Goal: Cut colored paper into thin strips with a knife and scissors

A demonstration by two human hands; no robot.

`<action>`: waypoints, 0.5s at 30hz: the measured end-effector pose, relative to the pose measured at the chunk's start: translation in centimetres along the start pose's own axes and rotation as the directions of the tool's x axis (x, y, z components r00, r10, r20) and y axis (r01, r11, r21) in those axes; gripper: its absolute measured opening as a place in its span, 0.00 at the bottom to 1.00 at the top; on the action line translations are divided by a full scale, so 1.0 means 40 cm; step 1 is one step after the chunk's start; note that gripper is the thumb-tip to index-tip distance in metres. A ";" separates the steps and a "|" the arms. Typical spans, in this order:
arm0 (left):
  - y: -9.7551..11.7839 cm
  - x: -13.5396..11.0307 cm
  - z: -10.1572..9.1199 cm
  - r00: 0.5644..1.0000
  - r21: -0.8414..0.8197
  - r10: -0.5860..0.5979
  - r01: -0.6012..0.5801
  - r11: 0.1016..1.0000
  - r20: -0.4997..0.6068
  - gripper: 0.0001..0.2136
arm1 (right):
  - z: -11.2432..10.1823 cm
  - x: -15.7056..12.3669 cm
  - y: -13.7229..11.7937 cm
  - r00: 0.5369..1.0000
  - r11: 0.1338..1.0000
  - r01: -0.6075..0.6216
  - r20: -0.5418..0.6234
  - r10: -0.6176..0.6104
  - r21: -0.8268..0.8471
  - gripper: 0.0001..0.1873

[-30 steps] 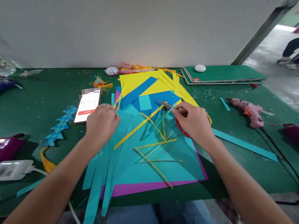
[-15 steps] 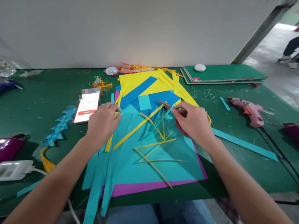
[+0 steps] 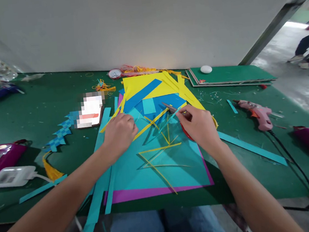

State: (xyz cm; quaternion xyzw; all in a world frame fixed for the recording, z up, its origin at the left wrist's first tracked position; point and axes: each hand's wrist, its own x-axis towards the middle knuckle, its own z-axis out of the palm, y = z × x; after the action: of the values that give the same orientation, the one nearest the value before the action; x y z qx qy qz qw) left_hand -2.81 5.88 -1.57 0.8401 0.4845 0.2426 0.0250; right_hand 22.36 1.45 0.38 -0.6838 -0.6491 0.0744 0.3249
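My left hand [image 3: 120, 133] is closed in a pinch over a yellow paper strip [image 3: 110, 120] and rests on teal strips [image 3: 102, 177] at the left of a teal sheet [image 3: 163, 171]. My right hand [image 3: 199, 127] grips red-handled scissors [image 3: 174, 110], their blades pointing up-left over the blue paper [image 3: 169, 101]. Thin yellow slivers [image 3: 159, 156] lie across the teal sheet. A purple sheet [image 3: 152, 193] shows beneath it, and yellow paper [image 3: 145, 85] lies behind.
On the green table [image 3: 44, 102] lie a phone [image 3: 89, 112], a woven blue strip [image 3: 60, 134], a pink glue gun [image 3: 254, 114] with its black cord, purple devices [image 3: 0, 156] at both sides, and a green cutting mat [image 3: 230, 75]. A person's legs show far right.
My left hand has moved right and toward me, drawing the yellow strip and the teal strips with it. My right hand and the scissors have barely moved.
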 end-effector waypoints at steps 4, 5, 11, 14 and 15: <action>0.001 0.005 -0.021 0.996 0.010 -0.045 0.046 0.999 -0.074 0.09 | -0.002 0.000 -0.003 1.000 1.000 0.002 -0.003 -0.002 -0.001 0.09; 0.002 0.008 -0.028 0.991 -0.059 -0.074 0.067 0.996 -0.116 0.09 | -0.003 0.000 -0.004 1.000 1.000 0.003 -0.005 -0.003 0.003 0.09; 0.020 0.027 -0.041 0.871 -0.760 -0.492 0.311 0.570 -0.013 0.07 | -0.004 -0.005 -0.020 0.993 0.984 0.076 -0.100 -0.060 0.164 0.11; 0.052 0.021 -0.034 0.847 -0.895 -0.514 0.327 0.303 0.135 0.06 | 0.000 -0.014 -0.046 0.999 0.880 0.022 0.009 -0.030 0.474 0.14; 0.065 0.016 -0.032 0.858 -0.909 -0.483 0.329 0.255 0.175 0.06 | 0.003 -0.018 -0.056 0.996 0.816 -0.027 0.087 -0.028 0.577 0.16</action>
State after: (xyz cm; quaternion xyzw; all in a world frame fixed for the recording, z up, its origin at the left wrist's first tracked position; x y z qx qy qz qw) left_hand -1.02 4.77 0.53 0.5075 0.4658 0.5118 0.5134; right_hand 20.32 0.70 1.25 -0.5487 -0.6103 0.2989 0.4870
